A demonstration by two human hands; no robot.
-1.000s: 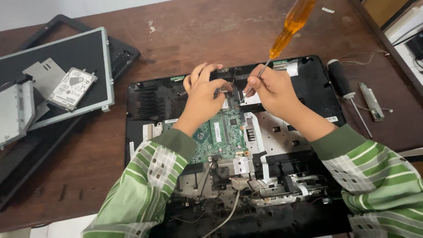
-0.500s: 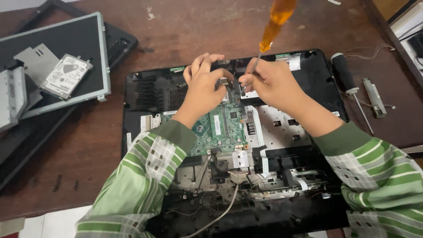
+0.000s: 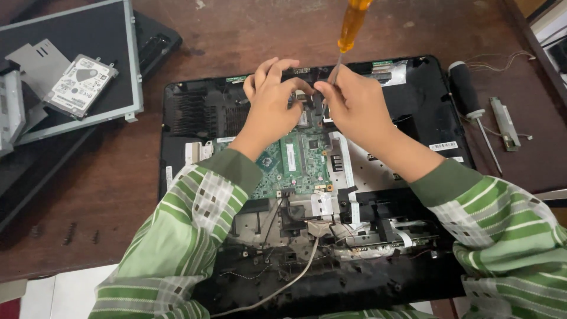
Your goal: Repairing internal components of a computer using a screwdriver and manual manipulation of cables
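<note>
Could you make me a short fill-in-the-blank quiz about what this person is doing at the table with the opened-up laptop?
1. The right hand holds a screwdriver with an ____ handle.
2. The left hand rests over the ____ circuit board.
3. A second screwdriver, lying to the right of the laptop base, has a ____ handle.
4. The hard drive lies to the ____ of the laptop base.

Missing words: orange; green; black; left
</note>
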